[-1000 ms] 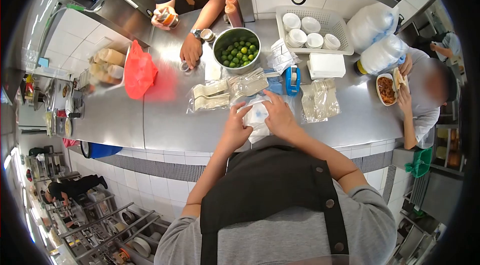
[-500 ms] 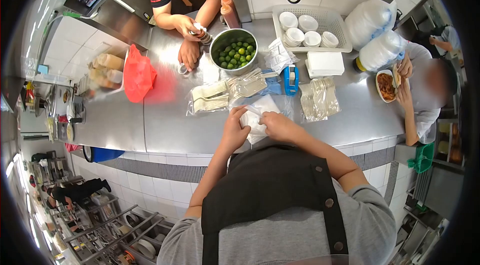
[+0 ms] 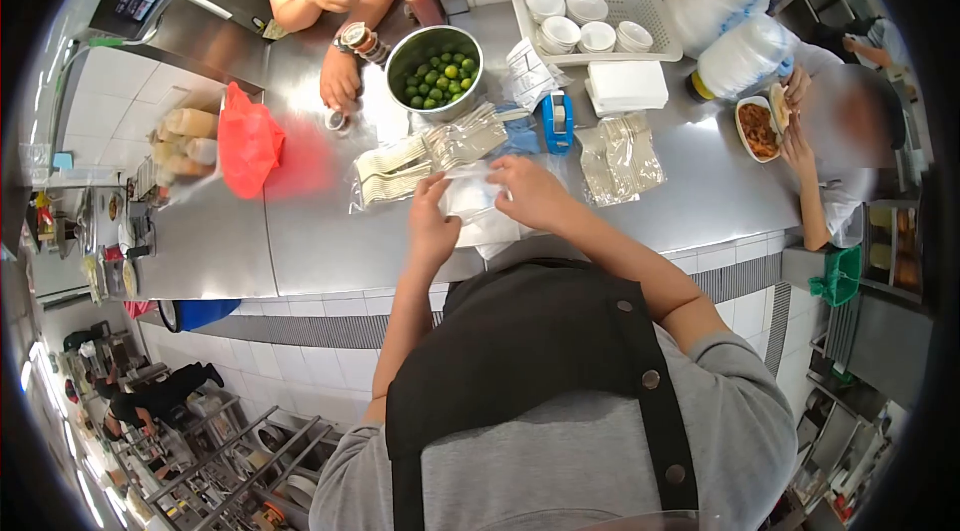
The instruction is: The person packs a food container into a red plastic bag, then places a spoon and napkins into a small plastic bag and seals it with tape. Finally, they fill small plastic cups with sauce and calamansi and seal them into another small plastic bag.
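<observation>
A clear plastic bag (image 3: 470,197) with something white in or under it is stretched between my hands at the near side of the steel counter. My left hand (image 3: 432,231) pinches its left edge with thumb and fingers. On the other side, my right hand (image 3: 528,193) grips its upper right edge. White paper or napkins (image 3: 495,231) show just below the bag; whether they lie inside it cannot be made out. Beyond my hands lie bagged pale cutlery (image 3: 392,171) and another clear packet of cutlery (image 3: 622,159). A blue tape dispenser (image 3: 558,123) stands behind my right hand.
A steel pot (image 3: 394,107) of green limes stands ahead, near a co-worker's hand (image 3: 340,83). White bowls fill a basket (image 3: 655,53) behind stacked napkins (image 3: 627,87). At right, another person holds food over a bowl (image 3: 741,121). A red bag (image 3: 249,141) is left.
My hands have drawn apart, spreading the top of the bag between them. The co-worker opposite has set the small bottle on the counter and raised that hand. My view has shifted slightly.
</observation>
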Action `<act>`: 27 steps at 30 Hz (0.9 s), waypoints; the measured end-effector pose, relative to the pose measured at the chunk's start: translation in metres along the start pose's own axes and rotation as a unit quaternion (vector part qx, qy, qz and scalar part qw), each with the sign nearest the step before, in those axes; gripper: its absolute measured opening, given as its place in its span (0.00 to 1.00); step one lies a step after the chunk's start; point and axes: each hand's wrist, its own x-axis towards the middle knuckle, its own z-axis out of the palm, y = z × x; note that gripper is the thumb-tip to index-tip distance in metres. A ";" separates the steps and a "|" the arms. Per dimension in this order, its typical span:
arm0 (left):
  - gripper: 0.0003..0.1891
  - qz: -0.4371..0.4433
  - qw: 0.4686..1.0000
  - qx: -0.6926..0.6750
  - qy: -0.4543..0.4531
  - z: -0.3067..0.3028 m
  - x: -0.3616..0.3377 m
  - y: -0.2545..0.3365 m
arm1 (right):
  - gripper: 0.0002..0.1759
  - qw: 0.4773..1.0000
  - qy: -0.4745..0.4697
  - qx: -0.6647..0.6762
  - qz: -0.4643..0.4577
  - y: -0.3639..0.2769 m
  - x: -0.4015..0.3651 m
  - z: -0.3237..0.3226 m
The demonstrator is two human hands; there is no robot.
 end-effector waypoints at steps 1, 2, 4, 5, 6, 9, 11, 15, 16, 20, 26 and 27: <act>0.30 -0.015 1.000 0.004 0.005 -0.004 -0.001 -0.002 | 0.18 0.998 -0.033 0.041 -0.017 0.007 -0.002 0.001; 0.29 -0.031 0.999 0.010 0.009 -0.010 -0.003 -0.005 | 0.17 0.994 -0.065 0.082 -0.035 0.015 -0.006 0.002; 0.30 -0.089 0.995 0.048 -0.004 -0.027 -0.004 -0.018 | 0.18 0.981 -0.137 0.134 -0.034 0.029 -0.012 -0.001; 0.30 -0.060 0.993 0.101 0.030 -0.026 -0.007 -0.048 | 0.18 0.974 -0.176 0.144 -0.015 0.037 -0.015 -0.006; 0.30 -0.031 0.986 0.153 0.065 -0.029 -0.009 -0.068 | 0.19 0.965 -0.215 0.152 0.004 0.045 -0.020 -0.011; 0.31 -0.105 0.984 0.118 0.087 -0.066 -0.009 -0.070 | 0.17 0.979 -0.119 0.160 0.044 0.067 -0.038 -0.033; 0.31 -0.114 0.984 0.104 0.087 -0.079 -0.008 -0.049 | 0.17 0.987 -0.053 0.130 0.079 0.072 -0.031 -0.043; 0.29 -0.102 0.992 0.060 0.039 -0.077 -0.004 -0.011 | 0.18 0.991 0.085 0.067 0.076 0.058 0.012 -0.058; 0.29 -0.085 0.995 0.045 0.016 -0.073 -0.003 -0.004 | 0.19 0.990 0.107 0.060 0.070 0.052 0.027 -0.060; 0.14 0.001 0.978 -0.107 -0.181 -0.058 0.001 0.019 | 0.14 0.992 0.114 -0.048 0.037 0.084 0.084 -0.019; 0.13 -0.027 0.981 -0.134 -0.138 -0.073 -0.012 0.029 | 0.06 0.983 0.037 -0.149 0.097 0.061 0.093 -0.041; 0.13 -0.056 0.979 -0.148 -0.128 -0.076 -0.015 0.025 | 0.05 0.983 0.037 -0.147 0.101 0.059 0.088 -0.050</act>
